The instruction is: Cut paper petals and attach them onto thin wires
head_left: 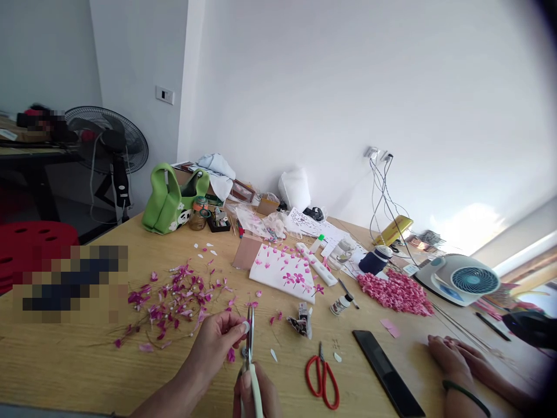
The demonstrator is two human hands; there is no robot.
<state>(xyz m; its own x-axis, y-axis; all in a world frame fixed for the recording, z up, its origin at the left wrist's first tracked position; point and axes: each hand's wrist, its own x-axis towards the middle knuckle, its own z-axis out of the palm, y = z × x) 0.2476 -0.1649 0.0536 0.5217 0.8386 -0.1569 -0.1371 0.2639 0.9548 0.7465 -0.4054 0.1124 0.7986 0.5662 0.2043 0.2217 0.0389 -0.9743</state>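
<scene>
My left hand (pixel 217 342) pinches a small, pale, rounded piece (pixel 246 327) between thumb and fingertips. My right hand (pixel 263 390) is closed around the white handles of a pair of scissors (pixel 250 339), whose blades point away from me, right beside that piece. Loose magenta petals and thin stems (pixel 183 299) lie scattered on the wooden table beyond and left of my left hand. To the right of the scissors a white petal-shaped piece (pixel 274 355) rests on the tabletop. Farther right lie red-handled scissors (pixel 322 377).
Behind my hands lie a white sheet with pink flowers (pixel 278 270) and a small bottle (pixel 340 304). A black phone (pixel 386 371), pink heap (pixel 394 292) and desk fan (pixel 461 278) are to the right. Another person's hands (pixel 456 360) rest at the right edge. A green bag (pixel 167 203) stands back left.
</scene>
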